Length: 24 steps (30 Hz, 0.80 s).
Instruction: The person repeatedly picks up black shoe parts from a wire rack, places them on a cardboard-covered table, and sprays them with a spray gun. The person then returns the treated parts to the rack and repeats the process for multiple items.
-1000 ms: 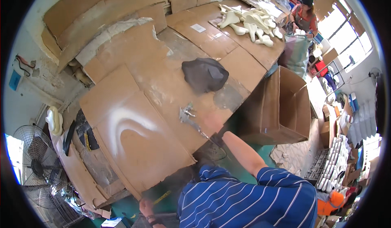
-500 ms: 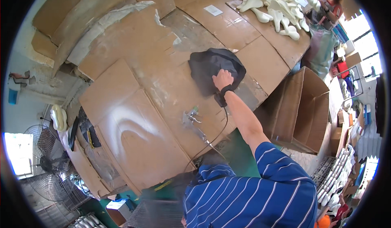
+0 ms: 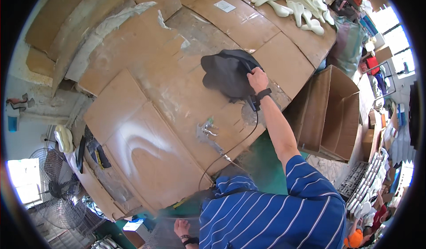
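My right hand is closed on the right edge of a floppy pile of thin black sheet pieces, tilting that edge up off the cardboard. At the lower left, away from the cardboard, my left hand has its fingers curled in, and nothing shows in it. A metal spray gun lies on the cardboard between my hands. Its thin hose loops past my right wrist and back toward my body.
Overlapping cardboard sheets cover the worktable, one with a white sprayed curve. White saddle-shaped pieces are heaped at the far right. An open carton stands at the right edge; a large fan is at the left. Other people are farther right.
My right hand has moved right, from pressing on top of the black pieces to gripping their edge, which is now raised. My left hand has come into view at the bottom.
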Tool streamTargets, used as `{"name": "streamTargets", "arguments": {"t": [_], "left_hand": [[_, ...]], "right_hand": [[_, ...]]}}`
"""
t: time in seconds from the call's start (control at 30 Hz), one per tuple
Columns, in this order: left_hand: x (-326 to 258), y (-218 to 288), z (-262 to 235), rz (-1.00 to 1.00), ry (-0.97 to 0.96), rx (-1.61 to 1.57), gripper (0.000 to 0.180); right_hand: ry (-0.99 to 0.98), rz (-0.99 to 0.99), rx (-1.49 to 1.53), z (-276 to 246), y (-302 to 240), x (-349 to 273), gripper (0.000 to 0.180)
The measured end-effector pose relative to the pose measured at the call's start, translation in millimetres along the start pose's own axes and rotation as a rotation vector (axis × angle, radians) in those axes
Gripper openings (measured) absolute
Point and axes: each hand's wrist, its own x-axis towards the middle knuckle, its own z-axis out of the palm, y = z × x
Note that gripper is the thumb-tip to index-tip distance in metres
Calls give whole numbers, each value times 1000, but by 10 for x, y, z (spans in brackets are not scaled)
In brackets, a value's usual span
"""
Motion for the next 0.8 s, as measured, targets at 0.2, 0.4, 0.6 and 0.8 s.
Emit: {"name": "streamTargets", "arguments": {"t": [0.2, 0.4, 0.6, 0.8], "left_hand": [[41, 128, 277, -5, -78, 233, 40], [12, -302, 58, 169, -243, 643, 23], [146, -766, -183, 1086, -308, 1346, 22], [26, -818, -66, 105, 15, 470, 21]], "right_hand": [[-121, 1, -258, 81, 36, 29, 54], [-217, 28, -377, 115, -98, 172, 51], [-369, 150, -282, 50, -200, 294, 48], [-317, 154, -267, 129, -112, 312, 41]]}}
